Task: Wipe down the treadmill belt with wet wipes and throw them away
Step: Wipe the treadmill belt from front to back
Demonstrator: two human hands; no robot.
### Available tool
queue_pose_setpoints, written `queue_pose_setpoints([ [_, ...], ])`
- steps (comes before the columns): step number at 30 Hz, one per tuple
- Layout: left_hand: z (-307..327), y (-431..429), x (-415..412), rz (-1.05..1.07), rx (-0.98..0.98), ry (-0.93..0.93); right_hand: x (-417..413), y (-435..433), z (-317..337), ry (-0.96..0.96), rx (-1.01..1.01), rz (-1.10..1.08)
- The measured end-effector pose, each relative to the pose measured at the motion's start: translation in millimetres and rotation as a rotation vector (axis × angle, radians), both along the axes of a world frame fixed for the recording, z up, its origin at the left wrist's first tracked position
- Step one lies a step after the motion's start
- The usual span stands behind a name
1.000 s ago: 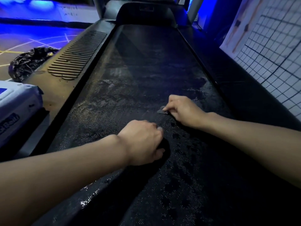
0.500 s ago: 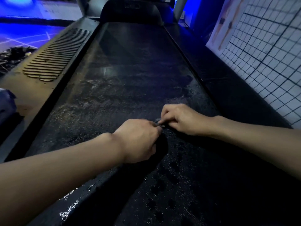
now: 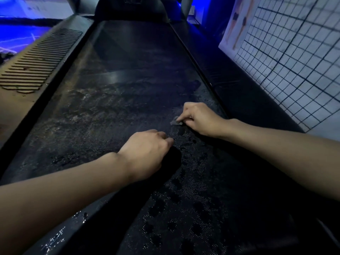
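Head view, low light, blue glow at the far left.

Belt (image 3: pixel 128 80): one, dark, running from the near edge up to the motor hood (image 3: pixel 128 10). The near part was wet, with dark round blotches and fine glinting droplets. The middle band showed dull grey smears. The far part looked smoother and drier.

Wipe (image 3: pixel 176 122): one seen, a small grey crumpled piece lying on the belt towards its right edge, at the border of the wet and smeared zones.

Right hand (image 3: pixel 200 119): fingers bent and thumb and fingertips closed on the wipe, pinching it against the belt. The forearm came in from the right.

Left hand (image 3: pixel 147 153): resting on the belt near the centre, near the right hand but apart from it. The fingers were curled under with the thumb tip forward. The palm side was hidden, so whether it held anything could not be told.

Rails: two. The left rail (image 3: pixel 36 65) was tan and dusty with a ribbed tread patch. The right rail (image 3: pixel 230 83) was dark.

Right of the treadmill stood one wire grid panel (image 3: pixel 294 61) and, beyond it, one poster (image 3: pixel 239 21) with two figures.
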State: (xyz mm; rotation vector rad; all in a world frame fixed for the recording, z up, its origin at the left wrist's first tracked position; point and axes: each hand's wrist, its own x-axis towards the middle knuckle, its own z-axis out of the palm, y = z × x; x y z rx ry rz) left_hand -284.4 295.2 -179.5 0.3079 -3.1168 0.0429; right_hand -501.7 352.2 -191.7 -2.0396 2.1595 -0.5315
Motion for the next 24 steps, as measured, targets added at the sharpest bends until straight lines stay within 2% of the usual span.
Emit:
queue_pose_setpoints([
  [4, -4, -4, -4, -0.021, 0.043, -0.012, 2, 13, 16, -0.023, 0.196, 0.144],
  [9, -9, 2, -15, -0.085, 0.057, -0.034, -23, 1, 14, -0.013, 0.107, -0.053],
  [13, -3, 10, -22, -0.052, 0.021, -0.044, -12, 26, 16, -0.064, 0.269, 0.137],
  [17, 0, 12, -31, -0.007, 0.028, -0.017, -39, 20, 4, -0.057, 0.056, -0.072],
  [19, -1, 12, -36, -0.009, 0.029, -0.007, -38, 24, 5, -0.055, 0.077, -0.077],
  [22, -8, 10, -42, -0.049, 0.053, 0.004, -37, 35, 12, -0.07, 0.22, 0.036],
  [24, -10, 12, -46, -0.1, 0.065, 0.015, -48, 30, 12, -0.031, 0.169, -0.024],
])
